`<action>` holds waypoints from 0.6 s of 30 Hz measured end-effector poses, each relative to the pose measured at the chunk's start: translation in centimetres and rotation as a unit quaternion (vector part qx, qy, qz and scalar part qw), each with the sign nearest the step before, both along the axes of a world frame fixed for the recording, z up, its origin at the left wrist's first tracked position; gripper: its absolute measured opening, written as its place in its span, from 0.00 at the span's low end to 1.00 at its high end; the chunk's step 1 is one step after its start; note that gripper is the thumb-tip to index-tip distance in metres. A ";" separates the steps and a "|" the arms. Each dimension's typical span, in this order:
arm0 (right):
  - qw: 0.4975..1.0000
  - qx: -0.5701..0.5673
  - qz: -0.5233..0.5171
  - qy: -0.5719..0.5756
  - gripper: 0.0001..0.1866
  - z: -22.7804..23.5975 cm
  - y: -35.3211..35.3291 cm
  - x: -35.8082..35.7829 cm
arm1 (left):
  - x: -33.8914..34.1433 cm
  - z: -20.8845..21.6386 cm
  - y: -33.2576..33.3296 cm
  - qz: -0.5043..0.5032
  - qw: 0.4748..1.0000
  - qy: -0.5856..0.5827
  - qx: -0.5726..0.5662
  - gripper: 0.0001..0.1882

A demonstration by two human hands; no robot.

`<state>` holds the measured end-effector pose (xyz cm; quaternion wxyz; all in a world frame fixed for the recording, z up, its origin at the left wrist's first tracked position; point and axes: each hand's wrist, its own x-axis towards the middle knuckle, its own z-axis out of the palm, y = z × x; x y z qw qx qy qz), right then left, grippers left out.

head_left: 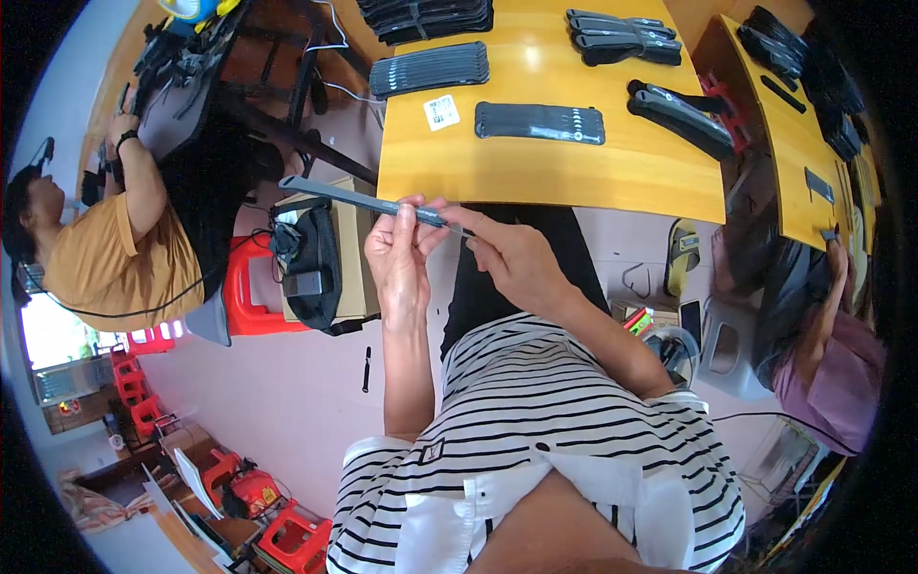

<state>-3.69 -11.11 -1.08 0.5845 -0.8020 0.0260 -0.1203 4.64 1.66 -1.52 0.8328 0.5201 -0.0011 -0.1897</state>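
Note:
A long, flat dark grey strap [337, 194] with a slot near its far end slants up to the left, in front of the table edge. My left hand [400, 263] pinches it between thumb and fingers. At the strap's near end, my right hand [524, 266] has its thumb and forefinger closed on the tip, where something thin and pale shows. On the yellow table [430, 172] lies a row of dark straps [540, 123], beyond both hands. A white printed label [441, 113] is beside it.
More strap bundles [430, 69], [623, 38] and a loose pile of straps [679, 117] lie on the table. An open black bag [316, 258] rests on a carton at left. Co-workers sit left [124, 258] and right [832, 373]. A red stool [251, 287] stands nearby.

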 end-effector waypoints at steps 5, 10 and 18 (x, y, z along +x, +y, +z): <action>0.998 -0.064 -0.020 0.020 0.22 0.4 -0.1 -0.3 | -0.5 0.3 0.0 0.010 0.999 -0.029 0.023 0.11; 0.993 -0.112 -0.023 0.003 0.23 0.1 -0.1 -0.5 | -1.0 0.6 -0.2 0.025 0.998 -0.048 0.040 0.10; 0.966 -0.236 -0.095 -0.034 0.25 0.6 0.8 -0.8 | -0.9 0.4 -0.7 0.045 0.999 -0.018 -0.016 0.07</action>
